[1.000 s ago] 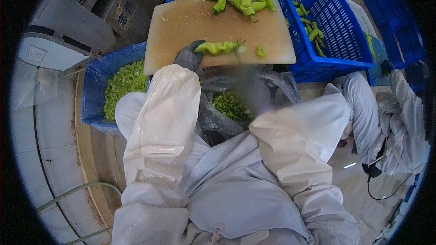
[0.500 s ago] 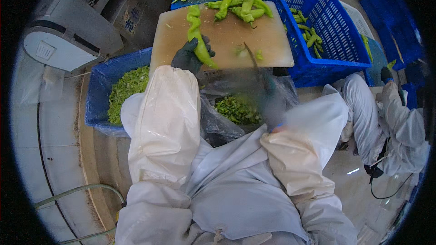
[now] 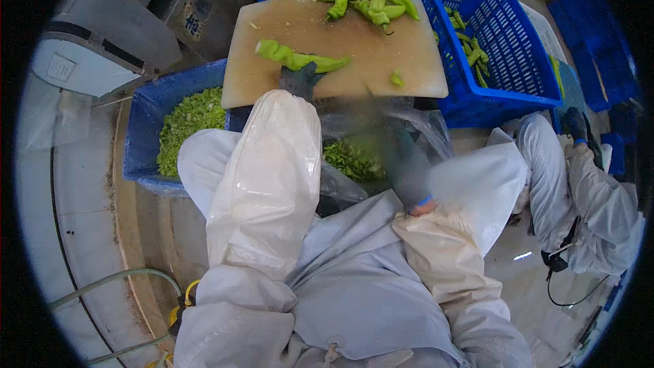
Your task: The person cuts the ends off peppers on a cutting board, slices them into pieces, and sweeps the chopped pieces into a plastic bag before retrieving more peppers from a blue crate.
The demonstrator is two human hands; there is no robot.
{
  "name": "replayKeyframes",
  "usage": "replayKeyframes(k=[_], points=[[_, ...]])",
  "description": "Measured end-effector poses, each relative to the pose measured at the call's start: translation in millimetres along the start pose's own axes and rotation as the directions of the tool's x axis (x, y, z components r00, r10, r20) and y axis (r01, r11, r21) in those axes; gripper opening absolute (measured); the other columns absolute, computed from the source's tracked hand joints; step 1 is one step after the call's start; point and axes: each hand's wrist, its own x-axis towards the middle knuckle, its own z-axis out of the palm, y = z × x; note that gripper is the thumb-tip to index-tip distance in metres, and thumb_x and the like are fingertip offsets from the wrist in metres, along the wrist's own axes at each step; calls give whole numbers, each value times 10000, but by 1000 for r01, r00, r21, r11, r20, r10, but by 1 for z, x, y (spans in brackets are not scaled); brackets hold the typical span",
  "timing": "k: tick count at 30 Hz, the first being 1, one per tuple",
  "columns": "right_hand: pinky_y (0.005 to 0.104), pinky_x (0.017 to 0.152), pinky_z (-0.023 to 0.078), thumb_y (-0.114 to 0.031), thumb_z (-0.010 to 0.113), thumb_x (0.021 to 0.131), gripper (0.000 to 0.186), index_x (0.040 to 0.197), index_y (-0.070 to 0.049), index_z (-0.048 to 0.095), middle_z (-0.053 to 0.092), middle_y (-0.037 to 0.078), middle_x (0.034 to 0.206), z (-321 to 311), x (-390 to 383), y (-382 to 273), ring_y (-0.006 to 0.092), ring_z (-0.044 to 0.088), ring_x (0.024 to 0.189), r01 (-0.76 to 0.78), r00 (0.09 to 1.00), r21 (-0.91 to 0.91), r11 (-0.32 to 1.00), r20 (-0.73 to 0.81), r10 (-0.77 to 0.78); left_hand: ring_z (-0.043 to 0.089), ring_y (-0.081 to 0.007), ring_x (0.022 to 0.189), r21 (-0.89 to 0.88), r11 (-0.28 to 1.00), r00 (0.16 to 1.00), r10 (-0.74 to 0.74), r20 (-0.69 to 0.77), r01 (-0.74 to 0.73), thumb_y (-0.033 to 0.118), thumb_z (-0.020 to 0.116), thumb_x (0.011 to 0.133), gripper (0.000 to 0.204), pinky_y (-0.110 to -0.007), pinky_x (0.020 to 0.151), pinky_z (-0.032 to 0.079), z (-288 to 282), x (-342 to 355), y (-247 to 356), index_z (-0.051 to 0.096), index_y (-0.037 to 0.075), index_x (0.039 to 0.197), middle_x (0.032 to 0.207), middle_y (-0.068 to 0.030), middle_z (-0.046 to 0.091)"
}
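A long pale-green pepper (image 3: 272, 50), its left end cut off, lies crosswise low on the cutting board (image 3: 262, 88). My left hand (image 3: 300, 80), in a dark glove, is closed on its near side; some fingers are hidden. My right hand (image 3: 407, 170), gloved with a blue band at the wrist, is blurred near the board's front edge. It grips a knife (image 3: 371, 116), its blade smeared by motion. A small green pepper piece (image 3: 396, 78) sits on the board to the right. Chopped green pieces (image 3: 354, 162) fill a plastic-lined container below.
Whole green peppers (image 3: 378, 0) are heaped at the board's far edge. A blue crate (image 3: 501, 92) with more peppers stands right of it. At left is a blue tub (image 3: 146, 129) of chopped greens. Another gloved person (image 3: 579, 126) sits at far right.
The pepper has turned from pointing away to lying across the board, with my left hand slightly right and lower. Loose bits near the knife have left the board; my right hand has shifted nearer me.
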Motion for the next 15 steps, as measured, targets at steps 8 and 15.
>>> replayKeyframes(k=[8, 15], points=[[443, 755, 478, -326, 523, 877, 438, 1227, -63, 524, 628, 238, 965, 45, 70, 19, 399, 613, 882, -5, 999, 110, 994, -32, 9, 548, -324, 1011, 59, 992, 991, 115, -63, -111, -51, 589, 809, 374, -464, 846, 525, 6, 0, -14, 460, 49, 1145, 1087, -148, 540], [467, 762, 474, -320, 513, 873, 433, 1241, -93, 517, 625, 240, 978, 47, 68, 28, 414, 601, 890, -34, 996, -112, 993, 74, 42, 538, -315, 1036, 77, 994, 989, 81, -122, -72, -56, 588, 808, 394, -467, 881, 503, 10, -6, -18, 450, 52, 1161, 1107, -145, 535]])
